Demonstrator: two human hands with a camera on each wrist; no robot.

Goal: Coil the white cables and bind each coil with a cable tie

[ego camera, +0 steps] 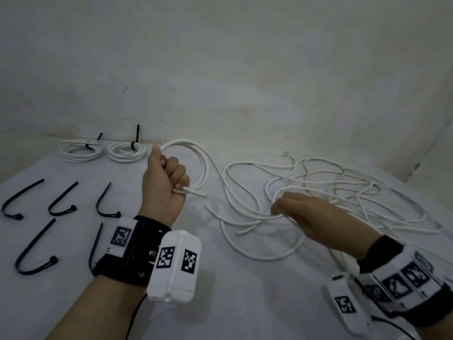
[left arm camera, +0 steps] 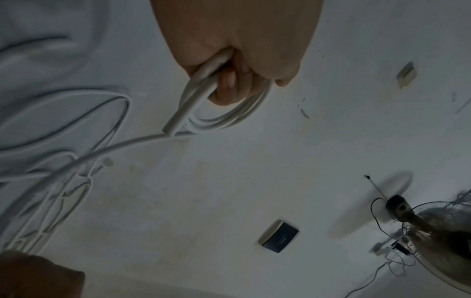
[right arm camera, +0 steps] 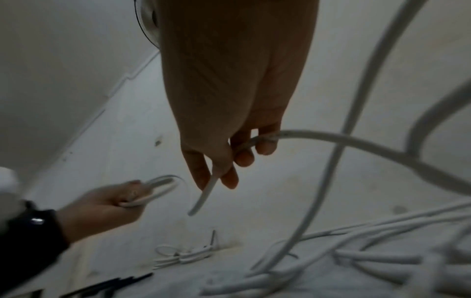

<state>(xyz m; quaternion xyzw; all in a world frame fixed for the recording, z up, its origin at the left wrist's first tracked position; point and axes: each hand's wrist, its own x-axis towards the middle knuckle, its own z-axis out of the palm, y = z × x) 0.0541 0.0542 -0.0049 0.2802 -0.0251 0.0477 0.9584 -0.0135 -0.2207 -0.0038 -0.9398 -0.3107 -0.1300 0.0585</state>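
My left hand [ego camera: 171, 179] is raised over the white-covered table [ego camera: 245, 303] and grips a small coil of white cable [ego camera: 199, 155] in its fist; a cut end sticks out past the fingers. In the left wrist view the same fist [left arm camera: 229, 80] closes round the loops [left arm camera: 224, 119]. To the right my right hand [ego camera: 278, 208] hovers low over a loose tangle of white cables [ego camera: 343, 187]. The right wrist view shows its fingers [right arm camera: 215, 181] pinching one strand [right arm camera: 331, 139], whose free end hangs below. Several black cable ties [ego camera: 62, 202] lie at the left.
Two coils bound with black ties [ego camera: 81, 150] [ego camera: 127, 150] lie at the back left against the wall [ego camera: 245, 69]. A fan [left arm camera: 433, 231] stands off the table. Bare cloth stretches in front between my forearms.
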